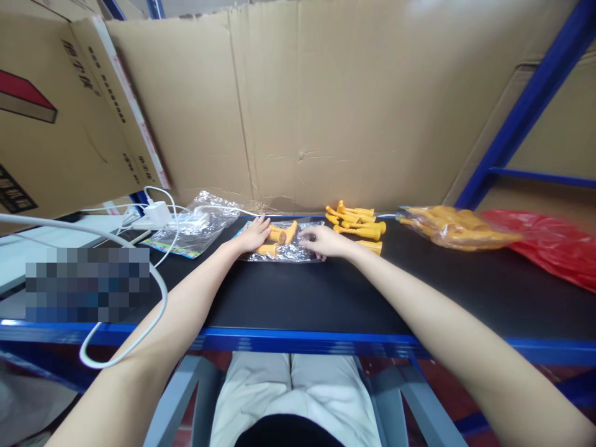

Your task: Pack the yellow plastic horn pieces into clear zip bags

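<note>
On the black tabletop lies a clear plastic bag (302, 253) with several orange plastic pieces (278, 236) inside, shaped like small hands or feet on stems. My left hand (255, 234) rests flat on the bag's left part, fingers stretched out beside the pieces. At the bag's right end, my right hand (326, 241) has its fingers bent and closed on the plastic; its fingertips are partly hidden. Just beyond the right wrist is a loose group of similar orange pieces (361, 231).
Another clear bag of orange pieces (456, 226) and a red plastic bag (549, 245) lie at the right. At left are crumpled clear packaging (209, 214), a white charger (158, 214) and a looping white cable (162, 292). Cardboard (326, 105) stands behind.
</note>
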Tool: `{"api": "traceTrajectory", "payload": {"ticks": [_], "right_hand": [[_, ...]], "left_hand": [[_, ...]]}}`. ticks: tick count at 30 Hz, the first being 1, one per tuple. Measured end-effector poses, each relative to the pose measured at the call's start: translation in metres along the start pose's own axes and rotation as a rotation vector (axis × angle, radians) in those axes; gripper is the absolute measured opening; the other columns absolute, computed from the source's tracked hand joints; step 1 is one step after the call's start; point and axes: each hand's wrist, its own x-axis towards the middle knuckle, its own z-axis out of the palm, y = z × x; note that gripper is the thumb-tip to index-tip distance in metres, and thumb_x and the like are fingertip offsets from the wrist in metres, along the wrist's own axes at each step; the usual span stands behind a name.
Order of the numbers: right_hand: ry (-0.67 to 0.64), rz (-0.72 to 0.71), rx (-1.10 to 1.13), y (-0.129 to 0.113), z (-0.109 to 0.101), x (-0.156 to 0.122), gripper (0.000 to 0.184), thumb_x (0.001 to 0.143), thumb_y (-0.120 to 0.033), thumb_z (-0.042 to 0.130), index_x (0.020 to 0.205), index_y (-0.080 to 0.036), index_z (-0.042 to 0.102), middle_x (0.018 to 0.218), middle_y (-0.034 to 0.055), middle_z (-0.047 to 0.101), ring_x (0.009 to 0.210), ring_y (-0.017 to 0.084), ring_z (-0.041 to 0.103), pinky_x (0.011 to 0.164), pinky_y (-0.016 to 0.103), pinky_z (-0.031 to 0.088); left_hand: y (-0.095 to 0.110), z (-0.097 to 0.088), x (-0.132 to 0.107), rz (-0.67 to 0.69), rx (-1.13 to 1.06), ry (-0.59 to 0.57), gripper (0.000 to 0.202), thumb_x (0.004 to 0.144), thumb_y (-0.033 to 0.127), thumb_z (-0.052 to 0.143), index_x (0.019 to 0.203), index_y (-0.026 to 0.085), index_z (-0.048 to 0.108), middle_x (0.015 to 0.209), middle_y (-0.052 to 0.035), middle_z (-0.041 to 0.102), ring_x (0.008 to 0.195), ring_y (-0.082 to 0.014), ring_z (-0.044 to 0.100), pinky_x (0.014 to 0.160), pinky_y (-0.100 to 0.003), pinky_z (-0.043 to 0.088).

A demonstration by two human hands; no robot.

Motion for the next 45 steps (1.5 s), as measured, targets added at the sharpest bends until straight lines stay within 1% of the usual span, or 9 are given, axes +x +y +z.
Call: {"api": "traceTrajectory", "payload": {"ticks": [5,9,19,24,27,32,35,40,45], "right_hand": [[0.251,0.067,-0.425,0.008,-0.037,-0.007,0.021,0.082,-0.024,0.047,0.075,-0.013,0.065,0.072,0.0097,0.064,0.068,0.019,0.060,0.064,0.028,0.043],[0.101,0.246,-0.537,0.021,-0.050,-0.010,0.020,0.078,-0.029,0.054,0.074,-0.013,0.065,0.076,0.0131,0.064,0.073,0.024,0.060,0.064,0.032,0.043],[-0.115,0.234,-0.629,0.019,-0.037,-0.014,0.036,0.067,-0.017,0.061,0.102,-0.018,0.055,0.088,0.0099,0.063,0.077,0.024,0.060,0.062,0.030,0.043],[-0.042,0.118,-0.562,0.009,-0.033,-0.015,0.046,0.066,-0.016,0.058,0.112,-0.016,0.050,0.097,0.0127,0.063,0.081,0.025,0.061,0.061,0.029,0.043],[0.149,0.018,-0.522,0.003,-0.033,-0.016,0.050,0.069,-0.016,0.054,0.118,-0.015,0.047,0.101,0.0133,0.062,0.086,0.026,0.060,0.067,0.031,0.044],[0.597,-0.127,-0.240,-0.004,-0.039,-0.013,0.046,0.074,-0.013,0.045,0.120,-0.016,0.044,0.118,0.0111,0.055,0.105,0.023,0.053,0.087,0.035,0.041],[0.708,-0.100,0.028,-0.004,-0.038,-0.007,0.043,0.075,-0.012,0.043,0.118,-0.017,0.042,0.116,0.0097,0.055,0.103,0.020,0.055,0.087,0.032,0.042],[0.576,0.164,0.641,-0.001,-0.023,0.008,0.036,0.078,-0.012,0.042,0.113,-0.017,0.036,0.090,0.0063,0.061,0.063,0.013,0.063,0.062,0.026,0.052],[0.339,0.285,1.082,-0.001,-0.007,0.012,0.012,0.078,-0.005,0.040,0.081,-0.017,0.040,0.068,0.0020,0.058,0.058,0.012,0.063,0.062,0.026,0.054]], "left_hand": [[-0.019,0.001,0.008,-0.024,0.040,0.052,0.060,0.088,0.041,0.016,0.140,0.012,0.022,0.149,-0.0095,0.006,0.137,-0.0236,0.004,0.107,-0.046,0.010],[-0.031,0.000,0.009,-0.050,0.070,0.081,0.060,0.088,0.040,0.017,0.139,0.010,0.026,0.149,-0.0107,0.007,0.137,-0.0239,0.006,0.108,-0.042,0.012],[-0.037,0.000,0.011,-0.044,0.084,0.096,0.060,0.087,0.042,0.017,0.139,0.014,0.027,0.149,-0.0080,0.013,0.137,-0.0225,0.007,0.109,-0.038,0.011],[-0.038,0.000,0.011,-0.037,0.085,0.102,0.061,0.087,0.041,0.018,0.138,0.010,0.029,0.149,-0.0096,0.012,0.137,-0.0229,0.008,0.109,-0.038,0.012],[-0.036,-0.001,0.010,-0.025,0.078,0.102,0.060,0.087,0.040,0.018,0.138,0.011,0.029,0.148,-0.0090,0.013,0.137,-0.0229,0.008,0.109,-0.038,0.012],[-0.035,-0.002,0.009,-0.034,0.061,0.103,0.060,0.086,0.041,0.018,0.138,0.013,0.030,0.148,-0.0074,0.014,0.136,-0.0231,0.010,0.109,-0.037,0.013],[-0.037,0.000,0.010,-0.027,0.056,0.118,0.060,0.086,0.041,0.018,0.138,0.014,0.030,0.148,-0.0067,0.015,0.136,-0.0234,0.011,0.109,-0.037,0.013],[-0.037,0.002,0.010,-0.018,0.056,0.127,0.062,0.086,0.041,0.019,0.138,0.007,0.029,0.149,-0.0102,0.013,0.137,-0.0229,0.009,0.109,-0.034,0.010],[-0.027,0.003,0.008,-0.027,-0.010,0.121,0.062,0.086,0.040,0.020,0.139,0.009,0.025,0.149,-0.0093,0.012,0.137,-0.0220,0.007,0.109,-0.035,0.010]]}}
